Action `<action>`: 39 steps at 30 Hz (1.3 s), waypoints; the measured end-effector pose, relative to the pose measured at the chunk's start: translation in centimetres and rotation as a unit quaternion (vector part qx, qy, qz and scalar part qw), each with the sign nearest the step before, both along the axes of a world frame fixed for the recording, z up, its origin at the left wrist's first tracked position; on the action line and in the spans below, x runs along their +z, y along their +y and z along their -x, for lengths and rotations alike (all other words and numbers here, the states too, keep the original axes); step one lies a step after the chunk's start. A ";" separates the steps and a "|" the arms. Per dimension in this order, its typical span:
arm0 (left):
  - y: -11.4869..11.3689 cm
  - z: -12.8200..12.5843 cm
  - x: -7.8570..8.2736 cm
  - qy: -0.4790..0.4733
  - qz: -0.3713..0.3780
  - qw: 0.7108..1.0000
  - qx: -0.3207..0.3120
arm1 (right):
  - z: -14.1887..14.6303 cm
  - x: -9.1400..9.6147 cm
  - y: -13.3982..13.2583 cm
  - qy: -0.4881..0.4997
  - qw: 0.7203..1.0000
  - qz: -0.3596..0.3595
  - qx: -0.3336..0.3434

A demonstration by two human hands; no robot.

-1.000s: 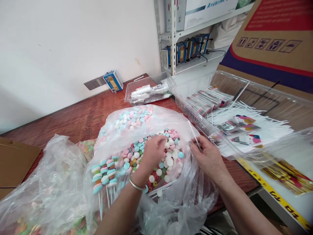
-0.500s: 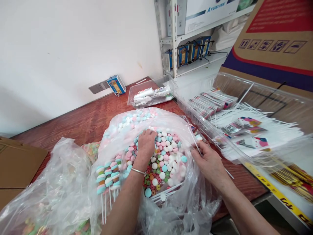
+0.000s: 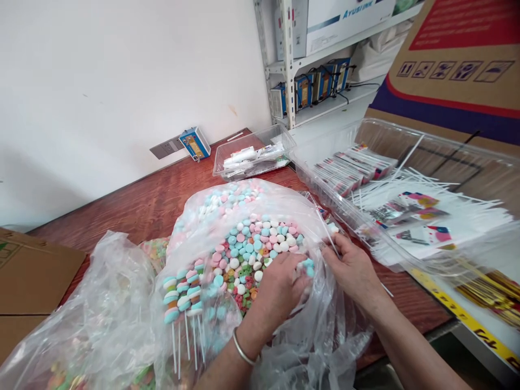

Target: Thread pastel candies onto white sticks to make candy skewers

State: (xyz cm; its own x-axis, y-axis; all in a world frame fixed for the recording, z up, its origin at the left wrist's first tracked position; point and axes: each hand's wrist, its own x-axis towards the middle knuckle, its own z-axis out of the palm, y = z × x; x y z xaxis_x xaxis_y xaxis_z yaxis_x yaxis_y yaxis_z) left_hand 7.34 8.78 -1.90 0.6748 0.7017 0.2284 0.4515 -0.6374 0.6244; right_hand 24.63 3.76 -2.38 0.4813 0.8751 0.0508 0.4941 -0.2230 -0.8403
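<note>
Left hand (image 3: 280, 287) moved from far side of candies (image 3: 252, 249) to near right edge, mid frame, fingers curled down into pile; grip hidden. Right hand (image 3: 353, 268) still pinches white stick (image 3: 327, 233) beside it. Finished candy sticks (image 3: 182, 292) lie lower left in bag (image 3: 122, 303)

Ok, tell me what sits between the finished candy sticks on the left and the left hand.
In the head view, loose pastel candies heaped inside the clear plastic bag fill the stretch between the finished candy sticks and the left hand.
</note>
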 end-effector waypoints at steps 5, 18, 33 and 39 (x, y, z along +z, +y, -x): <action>6.2 1.3 -0.8 0.062 -0.079 0.983 0.154 | -0.1 0.0 -0.3 0.005 1.000 -0.006 0.005; 6.8 1.4 -0.5 0.113 -0.126 0.962 0.216 | -0.1 -0.1 -0.4 0.005 1.000 0.001 0.012; 5.8 1.7 -0.9 0.110 -0.146 0.973 0.140 | -0.6 -0.4 -2.1 0.028 1.000 0.000 -0.007; 7.3 2.4 -1.8 0.022 -0.080 0.985 0.154 | -0.1 -0.4 -1.9 0.034 0.999 -0.015 0.018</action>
State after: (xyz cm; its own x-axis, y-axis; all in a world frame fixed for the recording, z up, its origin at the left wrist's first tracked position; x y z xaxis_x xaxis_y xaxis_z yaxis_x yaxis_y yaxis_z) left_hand 4.95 16.09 -3.67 0.4474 0.8318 0.3285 0.6632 -0.5550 0.5021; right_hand 24.71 1.86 -2.78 0.4526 0.8905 0.0460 0.4428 -0.1796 -0.8785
